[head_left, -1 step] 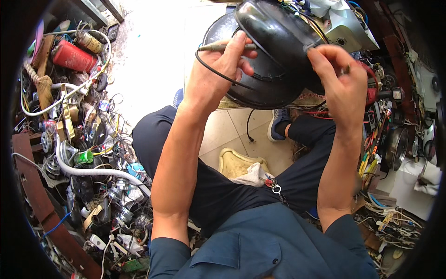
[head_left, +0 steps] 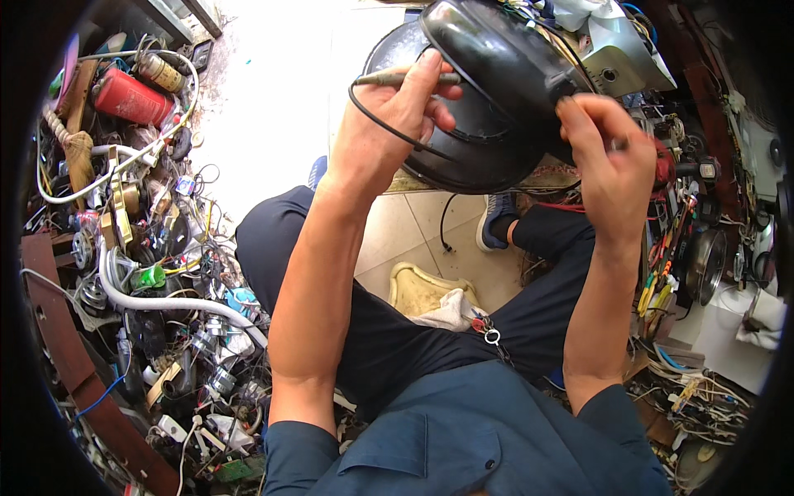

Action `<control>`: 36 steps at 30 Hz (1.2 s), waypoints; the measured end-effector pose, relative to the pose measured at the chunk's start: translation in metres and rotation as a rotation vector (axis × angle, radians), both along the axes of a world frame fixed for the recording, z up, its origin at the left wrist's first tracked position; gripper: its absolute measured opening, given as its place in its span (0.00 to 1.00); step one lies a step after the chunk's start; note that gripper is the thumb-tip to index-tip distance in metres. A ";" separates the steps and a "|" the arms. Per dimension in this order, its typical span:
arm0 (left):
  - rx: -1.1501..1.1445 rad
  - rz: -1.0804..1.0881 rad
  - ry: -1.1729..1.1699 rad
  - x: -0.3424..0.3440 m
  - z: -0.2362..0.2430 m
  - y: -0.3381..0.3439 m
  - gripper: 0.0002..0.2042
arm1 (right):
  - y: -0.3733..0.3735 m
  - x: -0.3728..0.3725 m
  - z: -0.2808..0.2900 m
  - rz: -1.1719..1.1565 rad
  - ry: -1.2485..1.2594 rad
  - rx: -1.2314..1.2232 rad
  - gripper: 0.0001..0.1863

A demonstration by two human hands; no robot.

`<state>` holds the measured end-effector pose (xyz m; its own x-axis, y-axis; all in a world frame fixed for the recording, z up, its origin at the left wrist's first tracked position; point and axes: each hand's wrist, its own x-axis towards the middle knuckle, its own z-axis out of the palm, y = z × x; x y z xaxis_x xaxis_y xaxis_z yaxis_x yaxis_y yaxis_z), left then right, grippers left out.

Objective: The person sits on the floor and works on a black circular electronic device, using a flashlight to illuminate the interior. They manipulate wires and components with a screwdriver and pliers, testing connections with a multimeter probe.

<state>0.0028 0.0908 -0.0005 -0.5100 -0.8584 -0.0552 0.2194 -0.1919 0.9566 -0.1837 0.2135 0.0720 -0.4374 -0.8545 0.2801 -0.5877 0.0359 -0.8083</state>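
My left hand (head_left: 393,116) is closed around a slim grey-green pen-shaped probe (head_left: 385,79), with a thin black cord (head_left: 385,126) looping from its outer end. Just beyond it stands a glossy black rounded shell (head_left: 496,62), tilted up over a wide black disc-shaped part (head_left: 463,157). At the shell's right side, the fingertips of my right hand (head_left: 608,153) are pinched beside a small dark fitting (head_left: 564,86). What those fingers hold is blurred and partly hidden.
Heaped parts and cables (head_left: 182,331) cover the left side, with a red cylinder (head_left: 132,97) and white hose (head_left: 165,302). A silver metal housing (head_left: 620,54) stands at the far right. Wires and tools (head_left: 662,264) crowd the right. A yellowish plastic piece (head_left: 413,289) lies between my legs.
My right hand has shifted slightly down and to the right, uncovering more of the dark fitting. The left hand and the black shell have barely moved.
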 end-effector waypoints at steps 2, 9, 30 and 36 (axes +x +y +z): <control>-0.032 -0.007 0.034 -0.003 -0.001 -0.005 0.26 | 0.029 -0.003 -0.009 0.012 0.042 -0.060 0.08; -0.110 -0.016 0.032 -0.003 -0.005 -0.011 0.26 | 0.047 0.007 -0.045 -0.021 -0.156 0.188 0.13; -0.312 -0.066 -0.283 -0.011 -0.022 -0.012 0.20 | 0.039 0.011 -0.052 -0.086 -0.197 0.068 0.23; -0.328 -0.141 -0.357 -0.014 -0.019 -0.014 0.20 | 0.040 0.009 -0.049 -0.059 -0.220 0.071 0.24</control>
